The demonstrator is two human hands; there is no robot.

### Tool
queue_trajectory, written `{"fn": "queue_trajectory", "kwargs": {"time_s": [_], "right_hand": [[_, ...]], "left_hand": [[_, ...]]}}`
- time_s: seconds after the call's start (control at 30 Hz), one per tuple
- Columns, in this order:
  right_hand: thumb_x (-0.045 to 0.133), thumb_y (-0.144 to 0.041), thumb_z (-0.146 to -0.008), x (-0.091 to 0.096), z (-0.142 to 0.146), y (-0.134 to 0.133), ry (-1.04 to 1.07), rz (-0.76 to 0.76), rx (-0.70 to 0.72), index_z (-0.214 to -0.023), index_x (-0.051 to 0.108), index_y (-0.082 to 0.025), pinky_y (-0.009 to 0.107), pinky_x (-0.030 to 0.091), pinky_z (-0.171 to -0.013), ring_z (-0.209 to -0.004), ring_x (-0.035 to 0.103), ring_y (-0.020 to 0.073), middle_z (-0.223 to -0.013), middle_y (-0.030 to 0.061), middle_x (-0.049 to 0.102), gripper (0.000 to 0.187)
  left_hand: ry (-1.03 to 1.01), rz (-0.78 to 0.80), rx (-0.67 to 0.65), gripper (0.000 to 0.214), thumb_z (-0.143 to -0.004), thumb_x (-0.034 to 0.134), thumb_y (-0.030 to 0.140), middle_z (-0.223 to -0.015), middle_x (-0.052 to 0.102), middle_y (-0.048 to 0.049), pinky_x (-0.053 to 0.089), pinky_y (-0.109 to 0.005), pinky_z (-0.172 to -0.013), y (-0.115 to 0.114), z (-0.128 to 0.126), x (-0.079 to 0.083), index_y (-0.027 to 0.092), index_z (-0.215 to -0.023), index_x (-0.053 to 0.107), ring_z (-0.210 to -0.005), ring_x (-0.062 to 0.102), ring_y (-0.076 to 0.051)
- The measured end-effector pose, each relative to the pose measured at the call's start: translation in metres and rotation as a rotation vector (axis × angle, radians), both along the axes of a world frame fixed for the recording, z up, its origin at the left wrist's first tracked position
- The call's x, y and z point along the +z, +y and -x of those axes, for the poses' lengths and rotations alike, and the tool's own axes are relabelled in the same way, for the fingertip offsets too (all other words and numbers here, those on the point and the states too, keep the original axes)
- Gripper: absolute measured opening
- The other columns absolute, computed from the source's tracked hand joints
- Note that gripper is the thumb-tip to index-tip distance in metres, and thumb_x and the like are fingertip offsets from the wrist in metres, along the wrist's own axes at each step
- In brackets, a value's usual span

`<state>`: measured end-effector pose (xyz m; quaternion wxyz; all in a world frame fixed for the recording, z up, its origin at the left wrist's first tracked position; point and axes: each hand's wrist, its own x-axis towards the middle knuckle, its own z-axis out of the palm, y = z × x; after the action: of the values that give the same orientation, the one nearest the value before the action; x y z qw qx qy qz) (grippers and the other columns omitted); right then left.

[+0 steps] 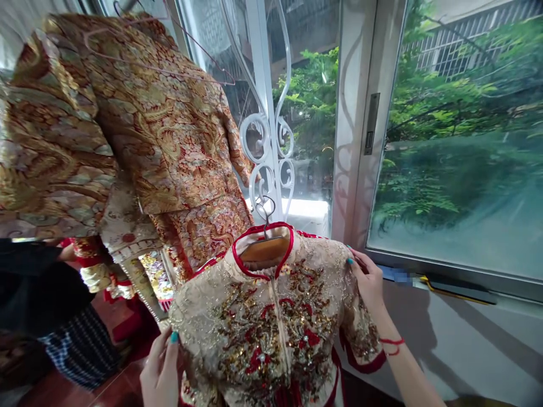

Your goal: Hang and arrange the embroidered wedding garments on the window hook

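Observation:
A cream jacket (263,316) with gold sequins, red flower embroidery and red piping hangs before me on a wooden hanger (266,251). The hanger's metal hook (265,210) rises from the collar; what it hangs from is not clear. My left hand (162,364) pinches the jacket's sleeve side at the lower left, thumb on the front. On the opposite shoulder, my right hand (368,277) grips the cloth between thumb and fingers, with the red-edged sleeve hanging below it. The jacket's lower part runs out of view.
Large gold brocade garments (169,124) hang at the left, one with a pink wire hanger (159,65) over it. White scrolled ironwork (267,141) stands before the window (458,147). A dark-clothed person (46,294) is at the lower left. A yellow-edged dark object (460,289) lies on the sill.

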<state>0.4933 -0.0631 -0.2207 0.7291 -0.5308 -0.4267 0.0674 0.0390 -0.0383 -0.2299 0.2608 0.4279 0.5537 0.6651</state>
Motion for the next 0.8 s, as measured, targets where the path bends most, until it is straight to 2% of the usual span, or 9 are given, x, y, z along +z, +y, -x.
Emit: {"fn": "queue_trajectory", "kwargs": {"time_s": [0.1, 0.17, 0.23, 0.33, 0.4, 0.53, 0.6, 0.7, 0.8], "right_hand": [[0.062, -0.048, -0.082, -0.003, 0.003, 0.002, -0.034, -0.036, -0.139, -0.096, 0.074, -0.018, 0.041, 0.053, -0.085, -0.09, 0.068, 0.0265, -0.099, 0.0111, 0.075, 0.036], [0.06, -0.049, -0.083, -0.003, 0.001, 0.0, -0.061, -0.049, -0.193, -0.091, 0.076, -0.018, 0.039, 0.053, -0.079, -0.083, 0.067, 0.0261, -0.093, 0.0106, 0.076, 0.036], [0.059, -0.049, -0.082, 0.002, -0.002, 0.0, -0.069, -0.056, -0.223, -0.085, 0.075, -0.017, 0.036, 0.051, -0.072, -0.076, 0.066, 0.0249, -0.085, 0.0094, 0.076, 0.036], [0.056, -0.049, -0.082, 0.016, -0.009, 0.007, -0.074, -0.053, -0.254, -0.079, 0.072, -0.016, 0.032, 0.047, -0.065, -0.069, 0.061, 0.0227, -0.074, 0.0075, 0.072, 0.036], [0.054, -0.05, -0.083, 0.026, -0.015, 0.018, -0.086, -0.044, -0.229, -0.077, 0.07, -0.016, 0.032, 0.045, -0.064, -0.068, 0.058, 0.0218, -0.072, 0.0068, 0.069, 0.037], [0.058, -0.058, -0.077, 0.044, -0.029, 0.049, -0.143, 0.041, -0.001, -0.069, 0.065, -0.017, 0.03, 0.042, -0.061, -0.065, 0.053, 0.0189, -0.065, 0.003, 0.063, 0.042], [0.061, -0.063, -0.071, 0.052, -0.036, 0.066, -0.171, 0.104, 0.116, -0.063, 0.063, -0.017, 0.028, 0.041, -0.058, -0.061, 0.05, 0.017, -0.06, 0.0011, 0.059, 0.047], [0.065, -0.067, -0.065, 0.061, -0.045, 0.08, -0.175, 0.184, 0.245, -0.06, 0.062, -0.017, 0.028, 0.041, -0.056, -0.059, 0.049, 0.0164, -0.058, 0.0007, 0.058, 0.05], [0.068, -0.062, -0.065, 0.051, -0.05, 0.064, -0.159, 0.198, 0.272, -0.07, 0.065, -0.017, 0.03, 0.046, -0.064, -0.069, 0.056, 0.019, -0.067, 0.0026, 0.063, 0.045]], "left_hand": [[-0.223, 0.07, -0.022, 0.06, -0.04, 0.082, 0.057, -0.073, 0.065, 0.0008, 0.048, -0.031, -0.066, 0.016, -0.002, 0.007, 0.017, -0.081, 0.067, -0.072, 0.059, -0.019], [-0.346, 0.031, 0.024, 0.059, -0.035, 0.085, 0.052, -0.068, 0.062, 0.0032, 0.042, -0.026, -0.057, 0.012, -0.008, 0.017, 0.016, -0.078, 0.066, -0.063, 0.054, -0.014], [-0.313, -0.1, 0.148, 0.055, -0.04, 0.085, 0.049, -0.069, 0.061, 0.0039, 0.037, -0.024, -0.056, -0.001, -0.017, 0.032, 0.016, -0.08, 0.067, -0.061, 0.049, -0.011], [-0.164, -0.279, 0.286, 0.042, -0.058, 0.081, 0.045, -0.068, 0.057, 0.0049, 0.034, -0.025, -0.055, -0.024, -0.036, 0.054, 0.016, -0.085, 0.068, -0.059, 0.044, -0.009], [-0.139, -0.358, 0.35, 0.036, -0.063, 0.079, 0.041, -0.069, 0.056, 0.0043, 0.035, -0.026, -0.056, -0.035, -0.049, 0.058, 0.016, -0.085, 0.067, -0.06, 0.045, -0.01], [0.025, -0.444, 0.531, 0.029, -0.068, 0.077, 0.04, -0.081, 0.059, -0.0012, 0.043, -0.032, -0.067, -0.037, -0.065, 0.037, 0.016, -0.079, 0.065, -0.073, 0.054, -0.017], [0.097, -0.4, 0.534, 0.027, -0.071, 0.075, 0.041, -0.081, 0.058, -0.002, 0.045, -0.035, -0.073, -0.033, -0.067, 0.025, 0.016, -0.077, 0.064, -0.078, 0.056, -0.019], [0.14, -0.319, 0.476, 0.028, -0.075, 0.071, 0.043, -0.082, 0.058, -0.0023, 0.048, -0.037, -0.077, -0.033, -0.067, 0.017, 0.017, -0.083, 0.065, -0.079, 0.056, -0.02], [0.172, -0.307, 0.463, 0.031, -0.078, 0.066, 0.044, -0.093, 0.059, -0.006, 0.049, -0.04, -0.084, -0.055, -0.071, 0.005, 0.018, -0.093, 0.065, -0.093, 0.057, -0.024]]}}
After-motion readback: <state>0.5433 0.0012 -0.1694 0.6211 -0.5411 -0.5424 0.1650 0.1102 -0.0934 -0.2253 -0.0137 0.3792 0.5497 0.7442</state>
